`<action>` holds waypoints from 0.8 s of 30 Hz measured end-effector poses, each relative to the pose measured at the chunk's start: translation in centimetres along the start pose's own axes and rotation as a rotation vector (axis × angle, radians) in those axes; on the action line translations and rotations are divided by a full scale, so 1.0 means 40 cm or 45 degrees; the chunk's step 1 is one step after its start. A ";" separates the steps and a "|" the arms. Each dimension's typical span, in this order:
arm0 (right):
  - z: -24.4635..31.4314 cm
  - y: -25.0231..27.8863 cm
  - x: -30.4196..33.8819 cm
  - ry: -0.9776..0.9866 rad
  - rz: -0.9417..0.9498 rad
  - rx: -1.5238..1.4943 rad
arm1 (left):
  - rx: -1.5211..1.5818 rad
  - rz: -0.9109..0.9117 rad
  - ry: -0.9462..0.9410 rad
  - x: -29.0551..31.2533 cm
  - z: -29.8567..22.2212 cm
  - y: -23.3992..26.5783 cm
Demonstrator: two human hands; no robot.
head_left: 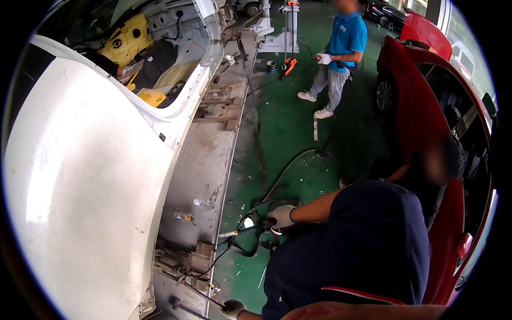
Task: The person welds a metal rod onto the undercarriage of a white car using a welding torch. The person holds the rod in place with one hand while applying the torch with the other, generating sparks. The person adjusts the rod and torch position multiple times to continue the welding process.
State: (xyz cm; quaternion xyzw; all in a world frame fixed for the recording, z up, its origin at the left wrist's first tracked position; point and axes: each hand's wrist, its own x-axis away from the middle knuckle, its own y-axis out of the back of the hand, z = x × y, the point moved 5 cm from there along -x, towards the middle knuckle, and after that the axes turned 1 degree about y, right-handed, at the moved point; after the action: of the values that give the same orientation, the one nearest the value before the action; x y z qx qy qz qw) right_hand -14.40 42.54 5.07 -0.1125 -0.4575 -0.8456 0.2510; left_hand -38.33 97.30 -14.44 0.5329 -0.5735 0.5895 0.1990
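My right hand (281,217), in a grey glove, is closed round the dark body of a tool (261,228) with a brass-and-silver tip (230,233). The tip reaches left to the edge of a grey metal platform (188,160); I cannot make out the tool's exact kind. Low in the picture my left hand (233,308), gloved too, grips the end of a dark bar (205,296). That bar slants up to a rusty clamp bracket (200,258) under the white car body (80,176). A thin black cable (220,257) loops between the bracket and my right hand.
A thick black hose (282,173) curves over the green floor. Two small bottles (184,216) lie on the platform. A person in a blue shirt (346,40) stands ahead; another person (442,160) crouches beside a red car (416,96). Someone's hand (128,71) shows inside the white car.
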 end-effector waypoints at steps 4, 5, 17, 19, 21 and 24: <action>-0.003 -0.024 0.025 -0.102 -0.019 -0.009 | -0.475 0.378 0.162 -0.049 -0.088 0.007; 0.000 -0.035 0.036 -0.103 -0.042 -0.017 | -0.653 0.599 0.127 -0.041 -0.096 0.008; 0.104 -0.148 0.177 -0.143 0.331 0.075 | -1.869 0.369 -0.006 -0.026 -0.106 -0.184; 0.089 -0.157 0.192 -0.200 0.387 0.126 | -1.705 0.453 0.048 0.004 -0.035 -0.232; 0.092 -0.199 0.185 -0.168 0.377 0.161 | -1.574 0.555 0.045 0.022 -0.026 -0.262; 0.110 -0.253 0.159 -0.004 0.325 0.195 | -1.757 0.423 -0.093 -0.012 -0.094 -0.253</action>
State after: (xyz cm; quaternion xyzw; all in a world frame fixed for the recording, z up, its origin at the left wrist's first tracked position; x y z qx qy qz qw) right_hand -25.31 48.77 2.94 -0.1515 -0.5029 -0.7693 0.3636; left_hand -31.12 103.47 -9.30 0.2100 -0.8960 0.0963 0.3792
